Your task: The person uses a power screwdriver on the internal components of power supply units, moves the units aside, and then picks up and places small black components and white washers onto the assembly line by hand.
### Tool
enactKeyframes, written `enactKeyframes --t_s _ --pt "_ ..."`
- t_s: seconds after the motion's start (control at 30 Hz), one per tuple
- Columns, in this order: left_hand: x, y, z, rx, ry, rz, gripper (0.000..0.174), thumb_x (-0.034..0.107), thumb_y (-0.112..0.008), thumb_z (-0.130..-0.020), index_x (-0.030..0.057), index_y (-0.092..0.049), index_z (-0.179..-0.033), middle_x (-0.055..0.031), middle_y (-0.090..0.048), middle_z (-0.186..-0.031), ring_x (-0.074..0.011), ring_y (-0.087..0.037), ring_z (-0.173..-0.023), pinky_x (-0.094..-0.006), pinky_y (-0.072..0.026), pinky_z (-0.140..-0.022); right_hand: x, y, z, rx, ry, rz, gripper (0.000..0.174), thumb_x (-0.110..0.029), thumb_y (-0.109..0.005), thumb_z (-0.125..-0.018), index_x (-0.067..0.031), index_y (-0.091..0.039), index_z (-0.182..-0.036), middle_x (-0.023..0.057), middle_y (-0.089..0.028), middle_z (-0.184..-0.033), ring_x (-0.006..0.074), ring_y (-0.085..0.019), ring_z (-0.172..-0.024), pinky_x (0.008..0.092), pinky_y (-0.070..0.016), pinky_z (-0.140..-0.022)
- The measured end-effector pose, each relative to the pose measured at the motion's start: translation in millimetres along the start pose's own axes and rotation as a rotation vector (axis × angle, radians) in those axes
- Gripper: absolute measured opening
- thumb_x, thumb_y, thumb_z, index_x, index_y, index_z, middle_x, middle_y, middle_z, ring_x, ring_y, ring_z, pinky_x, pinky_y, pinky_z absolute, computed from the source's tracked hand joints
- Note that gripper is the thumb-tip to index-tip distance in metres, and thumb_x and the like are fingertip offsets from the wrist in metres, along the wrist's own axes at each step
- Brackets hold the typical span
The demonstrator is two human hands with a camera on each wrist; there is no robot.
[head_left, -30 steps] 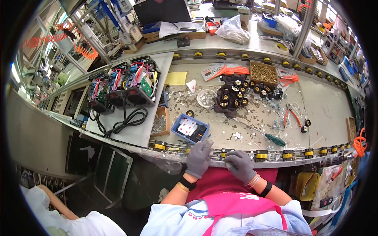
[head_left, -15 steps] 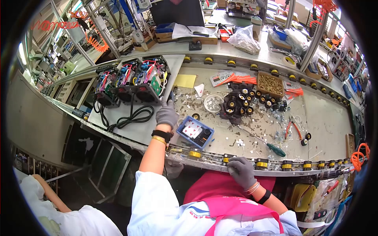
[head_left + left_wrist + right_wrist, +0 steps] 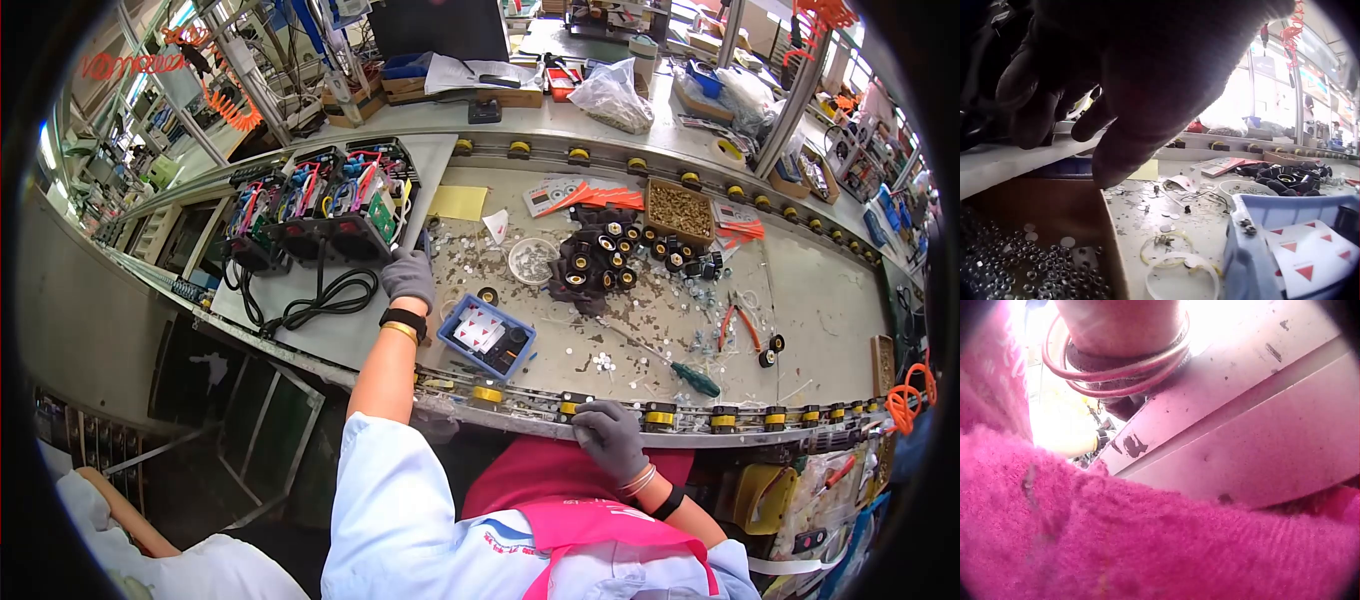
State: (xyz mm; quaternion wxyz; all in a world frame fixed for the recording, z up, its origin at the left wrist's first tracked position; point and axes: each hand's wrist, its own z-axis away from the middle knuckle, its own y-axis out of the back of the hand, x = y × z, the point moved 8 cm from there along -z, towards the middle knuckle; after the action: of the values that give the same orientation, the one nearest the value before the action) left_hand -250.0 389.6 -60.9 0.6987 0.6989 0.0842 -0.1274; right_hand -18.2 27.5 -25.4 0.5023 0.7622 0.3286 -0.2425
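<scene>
My gloved left hand (image 3: 408, 278) reaches over the right edge of a white board (image 3: 365, 340), close to the corner of the nearest fan-fitted electronic unit (image 3: 350, 235). In the left wrist view its bent fingers (image 3: 1038, 122) hang over the board, with the thumb lower beside its edge. Below sits a box of small metal nuts (image 3: 1041, 262). My gloved right hand (image 3: 610, 440) rests by the front rail, loosely curled, holding nothing visible. Fuzzy pink-tinted fabric (image 3: 1160, 544) and bangles (image 3: 1116, 375) fill much of the right wrist view.
A blue tray (image 3: 455, 352) with white cards stands right of my left arm. Beyond lie black-and-gold round parts (image 3: 610, 250), a box of brass pieces (image 3: 680, 210), a green-handled screwdriver (image 3: 693, 378) and red pliers (image 3: 740, 322). A coiled black cable (image 3: 340, 295) lies on the board.
My left hand has left the front rail beside the right hand and moved left and forward to the board's edge, its fingers now more bent. The right hand has stayed in place.
</scene>
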Motion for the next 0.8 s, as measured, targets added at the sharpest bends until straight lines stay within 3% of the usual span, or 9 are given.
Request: enactKeyframes --t_s 0.2,0.37,0.47,0.5,0.6,0.73,0.8 --pt "-1 3 25 -0.002 -0.112 0.064 0.037 0.019 -0.061 -0.087 0.0122 -0.058 -0.124 -0.0217 -0.042 -0.142 -0.0322 -0.069 -0.095 -0.0429 -0.0555 -0.073 -3 -5 -2 -0.028 0.016 0.012 0.011 -0.011 -0.071 -0.079 -0.0097 -0.068 -0.09 0.0076 -0.068 -0.096 0.0288 -0.065 -0.09 0.0391 -0.0527 -0.078" --pt "-12 34 26 0.182 -0.146 0.272 0.03 0.02 -0.064 -0.085 0.0114 -0.06 -0.114 -0.0184 -0.055 -0.127 -0.0334 -0.07 -0.089 -0.0444 -0.056 -0.074 -2 -5 -3 -0.036 0.014 0.025 0.012 -0.011 -0.071 -0.079 -0.0101 -0.069 -0.091 0.0071 -0.068 -0.096 0.0284 -0.064 -0.09 0.0388 -0.0527 -0.079" --pt "-6 41 21 0.211 -0.169 0.191 0.03 0.022 -0.065 -0.084 0.0122 -0.061 -0.112 -0.018 -0.058 -0.124 -0.0339 -0.07 -0.087 -0.0439 -0.0561 -0.073 -1 -4 -2 -0.028 0.006 0.027 0.012 -0.011 -0.071 -0.079 -0.0103 -0.068 -0.09 0.007 -0.068 -0.097 0.0282 -0.064 -0.091 0.0387 -0.0526 -0.079" --pt "-7 41 20 0.186 -0.164 0.185 0.03 0.023 -0.065 -0.085 0.0123 -0.061 -0.112 -0.0186 -0.055 -0.131 -0.0345 -0.071 -0.087 -0.0435 -0.0562 -0.072 -1 -4 -2 -0.029 0.006 0.03 0.012 -0.011 -0.071 -0.079 -0.0103 -0.068 -0.09 0.007 -0.068 -0.097 0.0282 -0.064 -0.091 0.0387 -0.0525 -0.079" --pt "-12 32 20 0.123 -0.102 0.201 0.036 0.026 -0.067 -0.084 0.0095 -0.059 -0.115 -0.0149 -0.054 -0.119 -0.036 -0.068 -0.09 -0.0452 -0.0561 -0.077 -1 -5 -1 -0.037 0.007 0.025 0.012 -0.01 -0.071 -0.078 -0.0103 -0.068 -0.09 0.007 -0.068 -0.097 0.0282 -0.064 -0.091 0.0389 -0.0522 -0.079" --pt "-14 15 8 0.072 -0.054 0.062 0.041 0.027 -0.064 -0.086 0.0123 -0.058 -0.125 -0.0151 -0.05 -0.135 -0.0338 -0.069 -0.094 -0.0454 -0.0564 -0.078 -1 -6 -2 -0.032 0.018 0.012 0.013 -0.01 -0.071 -0.078 -0.01 -0.068 -0.09 0.0071 -0.067 -0.096 0.0281 -0.064 -0.09 0.039 -0.0521 -0.078" --pt "-11 9 -1 -0.005 -0.069 -0.001 0.04 0.022 -0.059 -0.089 0.014 -0.056 -0.129 -0.0192 -0.047 -0.142 -0.0347 -0.069 -0.095 -0.0456 -0.0557 -0.074 -1 -5 -2 -0.027 0.023 0.015 0.013 -0.009 -0.071 -0.078 -0.0098 -0.068 -0.09 0.0072 -0.067 -0.096 0.0281 -0.064 -0.09 0.0388 -0.0522 -0.078"
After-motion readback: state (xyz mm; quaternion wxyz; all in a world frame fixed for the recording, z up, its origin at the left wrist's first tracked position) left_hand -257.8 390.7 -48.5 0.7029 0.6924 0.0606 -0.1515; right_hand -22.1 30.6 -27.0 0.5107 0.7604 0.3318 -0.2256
